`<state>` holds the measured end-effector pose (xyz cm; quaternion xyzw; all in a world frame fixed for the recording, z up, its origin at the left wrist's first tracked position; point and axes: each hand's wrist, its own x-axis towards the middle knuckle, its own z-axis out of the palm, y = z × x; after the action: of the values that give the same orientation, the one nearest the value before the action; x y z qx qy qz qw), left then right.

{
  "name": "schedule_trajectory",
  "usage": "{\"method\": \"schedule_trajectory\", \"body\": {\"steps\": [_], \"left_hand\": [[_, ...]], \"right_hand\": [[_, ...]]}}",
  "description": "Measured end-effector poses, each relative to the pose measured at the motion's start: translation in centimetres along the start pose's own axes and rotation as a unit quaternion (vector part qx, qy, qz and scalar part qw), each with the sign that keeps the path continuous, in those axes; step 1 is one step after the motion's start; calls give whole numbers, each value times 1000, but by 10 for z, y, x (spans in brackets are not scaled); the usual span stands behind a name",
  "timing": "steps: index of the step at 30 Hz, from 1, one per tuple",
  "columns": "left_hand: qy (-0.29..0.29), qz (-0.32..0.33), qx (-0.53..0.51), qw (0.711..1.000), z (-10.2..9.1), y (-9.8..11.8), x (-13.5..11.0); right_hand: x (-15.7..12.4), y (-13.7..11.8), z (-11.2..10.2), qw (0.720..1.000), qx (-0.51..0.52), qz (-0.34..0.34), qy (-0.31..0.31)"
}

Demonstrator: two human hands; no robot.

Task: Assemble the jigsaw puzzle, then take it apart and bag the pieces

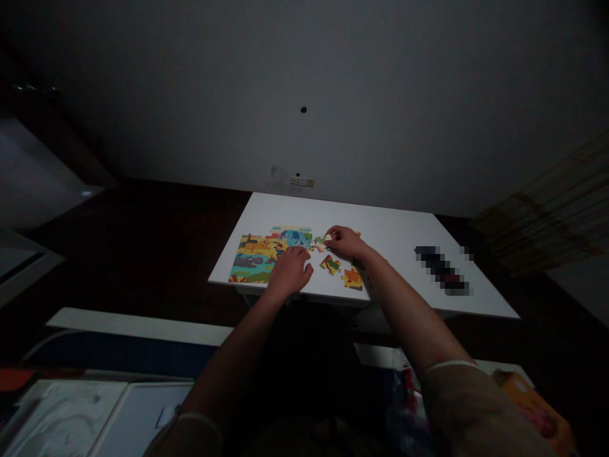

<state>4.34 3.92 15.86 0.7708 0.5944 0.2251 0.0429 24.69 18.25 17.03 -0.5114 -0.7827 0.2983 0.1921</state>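
Note:
A colourful, partly joined jigsaw puzzle (252, 260) with animal pictures lies on the left of the white table (380, 222). My left hand (290, 270) rests flat on its lower right part, fingers stretched out. My right hand (346, 242) pinches a pale green and cream puzzle piece (322, 242) at the right edge of the blue elephant section (294, 238). Below that hand lie a loose red and green piece (330, 264) and an orange piece (353, 278). Other pieces beside my right wrist are partly hidden by it.
A blurred-out dark object (442, 270) lies on the right of the table. The wall behind carries a socket strip (302, 181). Nearer to me are a white open box (61, 412) at left and an orange package (537, 412) at right. A striped curtain (547, 209) hangs at right.

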Motion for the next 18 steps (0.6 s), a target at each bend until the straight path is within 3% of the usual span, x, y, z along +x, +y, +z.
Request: {"method": "schedule_trajectory", "body": {"steps": [9,18], "left_hand": [[-1,3,-1,1000,-1,-1,-1],[-7,-6,4,1000,-4,4,-1]], "right_hand": [[4,4,13,1000,2,4,28],[7,10,15,1000,8,-15,13]]}}
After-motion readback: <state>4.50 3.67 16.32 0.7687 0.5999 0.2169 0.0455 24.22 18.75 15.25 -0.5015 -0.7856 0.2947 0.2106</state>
